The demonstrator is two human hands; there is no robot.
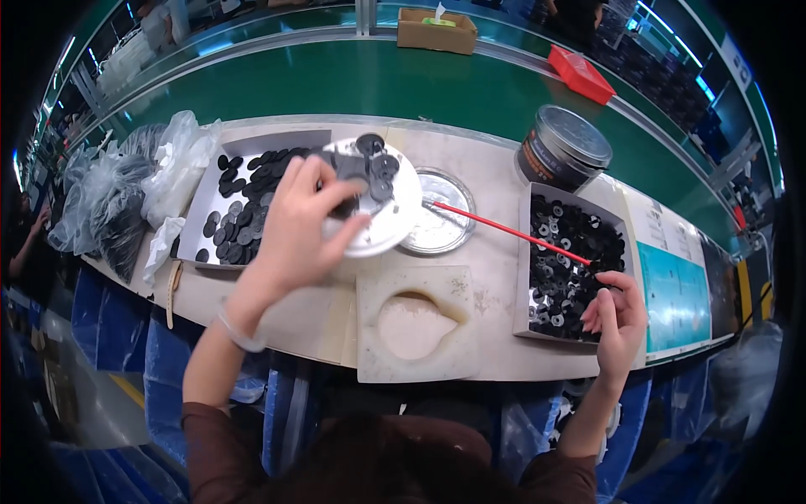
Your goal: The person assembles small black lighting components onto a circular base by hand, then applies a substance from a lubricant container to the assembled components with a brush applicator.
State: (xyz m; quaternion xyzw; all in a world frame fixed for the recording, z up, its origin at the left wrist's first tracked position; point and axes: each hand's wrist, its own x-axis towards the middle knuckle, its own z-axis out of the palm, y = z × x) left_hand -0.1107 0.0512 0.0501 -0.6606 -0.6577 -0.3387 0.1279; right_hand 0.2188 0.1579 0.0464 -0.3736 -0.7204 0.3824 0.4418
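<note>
My left hand (pixel 298 223) is over a white round plate-shaped part (pixel 395 223) that carries several black round pieces (pixel 382 172). Its thumb and fingers are bent around something dark at the plate; blur hides what it is. At the right, my right hand (pixel 620 323) is at the near right corner of a box (pixel 522 294) of small black parts (pixel 562 252) with some silvery ones among them. Its fingers are curled together, and any small piece in them is hard to make out. A thin red stick (pixel 512 233) slants from a round silver lid (pixel 445 239) to that box, ending near my right fingertips.
A box (pixel 195 223) of black discs (pixel 243 227) stands left, beside clear plastic bags (pixel 105 202). In front lies a pale square block (pixel 457 357) with a teardrop-shaped hollow. A dark tin (pixel 562 147) stands behind the right box. A red tray (pixel 581 74) and cardboard box (pixel 437 35) lie farther back.
</note>
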